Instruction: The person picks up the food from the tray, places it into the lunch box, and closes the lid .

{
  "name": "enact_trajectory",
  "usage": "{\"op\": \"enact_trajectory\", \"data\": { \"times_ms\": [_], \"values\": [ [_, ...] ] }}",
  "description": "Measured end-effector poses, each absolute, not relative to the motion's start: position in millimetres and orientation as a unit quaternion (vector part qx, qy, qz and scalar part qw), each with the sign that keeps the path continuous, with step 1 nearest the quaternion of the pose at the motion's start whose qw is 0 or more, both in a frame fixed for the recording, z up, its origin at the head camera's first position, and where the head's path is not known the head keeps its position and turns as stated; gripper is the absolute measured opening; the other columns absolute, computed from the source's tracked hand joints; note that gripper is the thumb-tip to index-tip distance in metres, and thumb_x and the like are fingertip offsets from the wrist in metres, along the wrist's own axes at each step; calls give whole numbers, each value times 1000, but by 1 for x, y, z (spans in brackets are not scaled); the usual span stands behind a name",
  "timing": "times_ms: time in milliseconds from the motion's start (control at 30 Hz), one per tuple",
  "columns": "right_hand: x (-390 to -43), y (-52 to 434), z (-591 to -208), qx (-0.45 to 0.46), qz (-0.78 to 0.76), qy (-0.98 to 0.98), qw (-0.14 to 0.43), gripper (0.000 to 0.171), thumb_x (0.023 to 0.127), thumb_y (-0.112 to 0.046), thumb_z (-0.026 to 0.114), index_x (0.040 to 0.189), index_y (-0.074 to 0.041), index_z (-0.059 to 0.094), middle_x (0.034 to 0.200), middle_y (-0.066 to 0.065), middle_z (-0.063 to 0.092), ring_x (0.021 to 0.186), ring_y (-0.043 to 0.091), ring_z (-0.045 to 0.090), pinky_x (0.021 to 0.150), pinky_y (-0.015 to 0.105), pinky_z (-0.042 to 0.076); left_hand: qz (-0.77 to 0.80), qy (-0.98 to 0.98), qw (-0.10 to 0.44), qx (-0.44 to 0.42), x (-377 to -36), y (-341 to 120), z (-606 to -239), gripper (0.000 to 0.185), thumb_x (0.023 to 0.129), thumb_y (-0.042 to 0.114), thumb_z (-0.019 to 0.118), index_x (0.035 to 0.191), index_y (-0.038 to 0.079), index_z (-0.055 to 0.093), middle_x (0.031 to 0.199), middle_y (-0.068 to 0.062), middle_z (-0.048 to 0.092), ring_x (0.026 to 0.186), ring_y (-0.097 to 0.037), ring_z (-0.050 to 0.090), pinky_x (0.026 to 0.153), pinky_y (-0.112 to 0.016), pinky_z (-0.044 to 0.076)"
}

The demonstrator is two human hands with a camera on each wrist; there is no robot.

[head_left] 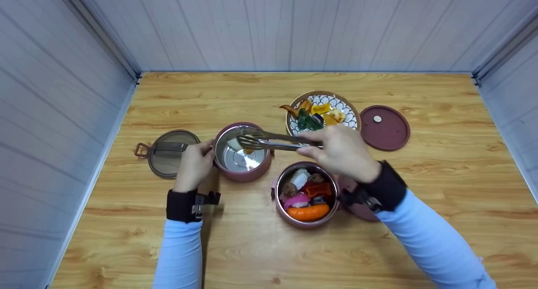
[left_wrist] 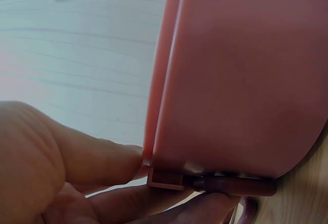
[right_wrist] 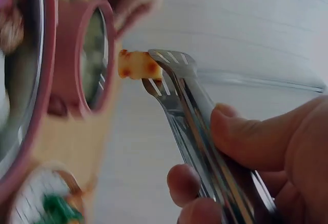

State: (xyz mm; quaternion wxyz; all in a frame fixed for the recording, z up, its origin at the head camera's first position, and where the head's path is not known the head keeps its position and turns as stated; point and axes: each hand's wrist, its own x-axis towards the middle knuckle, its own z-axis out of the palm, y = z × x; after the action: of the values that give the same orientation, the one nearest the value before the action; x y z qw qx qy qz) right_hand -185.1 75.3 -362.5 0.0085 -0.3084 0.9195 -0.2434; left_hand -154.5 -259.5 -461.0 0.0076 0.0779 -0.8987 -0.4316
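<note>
My left hand grips the left side of a pink, steel-lined bowl, fingers curled at its rim and clasp; the pink wall fills the left wrist view. My right hand holds metal tongs over that bowl. The tongs pinch a yellow, browned food piece. A second pink bowl full of mixed food sits near me, under my right wrist. A patterned plate with vegetables stands behind it.
A grey lid with a handle lies left of the held bowl. A round maroon lid lies right of the plate. Wall panels close the wooden table on the left, back and right.
</note>
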Motion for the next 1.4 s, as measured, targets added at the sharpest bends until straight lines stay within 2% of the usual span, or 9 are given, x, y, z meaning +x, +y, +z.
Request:
{"op": "enact_trajectory", "data": {
  "times_ms": [167,467,633,733,867,1100,1200,1300,1400],
  "values": [
    [-196,42,-373,-301,-266,909,111,30,92,-36,72,118,-22,75,73,-4,65,55,14,48,48,32,34,-438,-895,-3,82,-155,-261,-460,37,98,0,53,133,-9,55,130,-24,59,122,-31,56,99,-42,48],
    [-207,8,-392,-273,-216,920,178,24,92,-40,71,85,-18,78,59,-5,53,57,17,48,54,32,35,-449,-889,-1,88,-156,-260,-461,37,98,1,53,133,-9,55,129,-24,59,121,-30,56,99,-41,48],
    [-209,-1,-395,-250,-206,928,185,33,90,-44,71,107,-17,78,70,-2,61,58,17,50,55,32,38,-449,-889,-3,88,-156,-260,-461,37,98,1,53,134,-9,55,130,-24,59,124,-31,55,102,-42,45],
    [-209,-1,-391,-235,-204,933,180,43,87,-46,73,121,-20,73,81,1,65,62,18,52,56,33,40,-448,-890,-4,87,-156,-259,-461,37,98,1,52,134,-9,55,131,-24,59,124,-32,54,103,-42,45],
    [-210,7,-381,-225,-214,936,163,48,86,-47,74,125,-19,70,97,3,71,60,18,51,56,33,41,-450,-889,-1,83,-156,-259,-461,37,99,2,52,134,-9,55,130,-25,59,122,-33,56,99,-42,48],
    [-215,55,-354,-199,-260,938,110,51,89,-48,71,135,-26,63,80,-1,65,52,15,44,48,31,38,-454,-886,-8,93,-155,-258,-462,37,100,3,51,135,-8,54,130,-25,58,121,-32,57,96,-41,50],
    [-213,90,-352,-187,-295,935,62,52,90,-48,70,135,-22,64,83,4,66,53,19,44,49,34,37,-453,-887,-8,92,-156,-258,-461,37,99,3,51,135,-9,54,131,-25,58,123,-32,56,97,-41,49],
    [-209,124,-358,-159,-322,933,24,53,91,-47,69,134,-16,64,105,12,71,76,28,62,70,43,49,-451,-888,-7,91,-156,-259,-461,37,100,3,51,135,-8,54,130,-25,58,121,-31,57,94,-40,51],
    [-200,153,-371,-128,-326,937,-8,55,91,-46,69,133,-11,65,123,18,66,104,36,63,89,51,46,-447,-890,-8,92,-156,-259,-461,37,99,2,51,135,-8,54,131,-24,59,118,-29,58,90,-38,52]
  ]
}}
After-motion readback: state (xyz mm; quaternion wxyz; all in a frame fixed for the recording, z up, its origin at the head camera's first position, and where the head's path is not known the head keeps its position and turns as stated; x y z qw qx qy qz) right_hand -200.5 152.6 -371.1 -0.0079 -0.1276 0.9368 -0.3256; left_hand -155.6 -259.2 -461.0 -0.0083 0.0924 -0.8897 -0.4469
